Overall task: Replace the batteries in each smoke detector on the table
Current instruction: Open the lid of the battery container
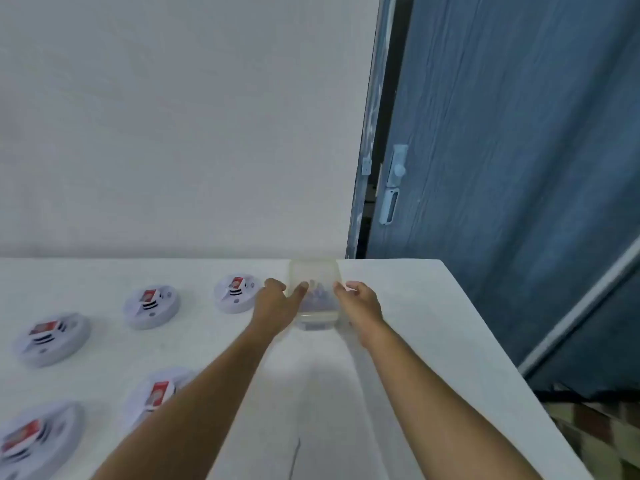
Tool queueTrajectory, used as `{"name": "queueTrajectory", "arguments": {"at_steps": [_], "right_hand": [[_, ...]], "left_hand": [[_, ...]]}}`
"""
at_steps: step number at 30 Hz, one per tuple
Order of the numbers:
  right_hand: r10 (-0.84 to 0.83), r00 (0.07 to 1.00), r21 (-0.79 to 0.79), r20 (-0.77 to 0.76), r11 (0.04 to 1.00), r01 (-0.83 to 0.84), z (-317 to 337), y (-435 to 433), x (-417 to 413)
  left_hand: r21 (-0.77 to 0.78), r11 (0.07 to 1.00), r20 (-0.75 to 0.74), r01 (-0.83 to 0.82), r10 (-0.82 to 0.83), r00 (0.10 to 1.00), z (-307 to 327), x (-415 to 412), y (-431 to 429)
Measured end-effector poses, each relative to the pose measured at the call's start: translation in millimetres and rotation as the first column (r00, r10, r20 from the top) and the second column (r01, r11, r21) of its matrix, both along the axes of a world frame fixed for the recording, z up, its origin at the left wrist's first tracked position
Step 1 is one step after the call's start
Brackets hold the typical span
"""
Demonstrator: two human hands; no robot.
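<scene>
Clear box (pixel 313 271) between both hands (pixel 277 303) (pixel 362 301)

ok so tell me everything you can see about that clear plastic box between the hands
The box is see-through plastic, rectangular with rounded corners. It sits upright at the far edge of the white table, towards its right corner. Something small and bluish shows inside, too blurred to name, and I cannot tell whether a lid is on. The left hand holds its left side, thumb over the top, and the right hand holds its right side.
</scene>
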State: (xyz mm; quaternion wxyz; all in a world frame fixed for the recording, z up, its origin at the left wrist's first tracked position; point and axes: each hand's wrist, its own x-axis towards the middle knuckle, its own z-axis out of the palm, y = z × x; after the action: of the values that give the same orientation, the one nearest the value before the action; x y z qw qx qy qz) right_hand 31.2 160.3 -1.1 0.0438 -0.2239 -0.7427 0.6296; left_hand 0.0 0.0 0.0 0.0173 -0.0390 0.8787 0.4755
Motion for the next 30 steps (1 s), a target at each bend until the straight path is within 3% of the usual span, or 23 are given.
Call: {"name": "queueTrajectory", "arguments": {"at_steps": [2, 6, 10, 14, 18, 24, 30], "right_hand": [[0.027, 0.999, -0.006, 0.039, 1.000, -0.027, -4.4, 0.2, -1.4], [0.054, 0.997, -0.094, 0.049, 0.994, -0.049, -9.2, 1.6, 3.6], [0.038, 0.997, -0.169, 0.062, 0.985, -0.027, -4.6, -0.9, 3.2], [0.055, 0.991, -0.244, 0.123, 0.969, -0.024, 3.1, -0.1, 1.6], [0.122, 0.971, -0.240, 0.205, 0.968, -0.071, 3.8, 6.3, 6.6], [0.314, 0.905, -0.279, 0.287, 0.931, -0.235, 7.7, 23.2, 41.4], [0.446, 0.824, -0.289, 0.350, 0.888, -0.358, 9.0, 30.1, 73.3]], "left_hand": [[0.020, 1.000, 0.064, 0.002, -0.003, 0.998, -3.6, -3.0, -1.9], [0.216, 0.976, 0.135, -0.037, 0.008, 0.991, -16.5, -10.2, -3.0], [0.429, 0.899, 0.191, -0.089, 0.007, 0.982, -15.2, -5.3, 2.6], [0.534, 0.834, 0.316, -0.138, -0.046, 0.948, -9.2, -3.0, 1.1], [0.523, 0.838, 0.400, -0.154, -0.082, 0.913, -6.2, -1.1, -6.7], [0.573, 0.819, 0.435, -0.027, -0.276, 0.857, -9.5, 21.6, -29.2], [0.411, 0.893, 0.475, 0.184, -0.382, 0.793, 4.3, 53.6, -40.4]]}}
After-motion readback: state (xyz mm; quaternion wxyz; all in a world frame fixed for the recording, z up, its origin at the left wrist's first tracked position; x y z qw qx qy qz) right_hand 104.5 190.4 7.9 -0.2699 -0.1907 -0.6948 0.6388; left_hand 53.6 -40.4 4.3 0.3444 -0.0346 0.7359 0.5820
